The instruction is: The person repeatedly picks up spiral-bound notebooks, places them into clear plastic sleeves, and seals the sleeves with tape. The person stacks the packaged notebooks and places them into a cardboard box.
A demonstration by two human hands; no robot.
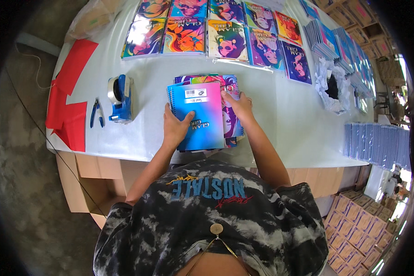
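A small stack of spiral notebooks (202, 115) lies on the white table (280, 115) right in front of me. The top one shows its blue-to-pink back cover with a white label. My left hand (175, 126) rests flat on that cover's left side, thumb spread. My right hand (238, 105) presses on the colourful notebook just beneath, at the stack's right edge. Neither hand lifts anything.
Rows of colourful notebooks (216, 32) line the far side. A blue tape dispenser (119, 97) and blue pliers (96, 112) lie to the left, beside red paper sheets (69, 99). Crumpled plastic wrap (331, 87) and notebook stacks (377, 142) sit right. Cardboard boxes (359, 221) stand below.
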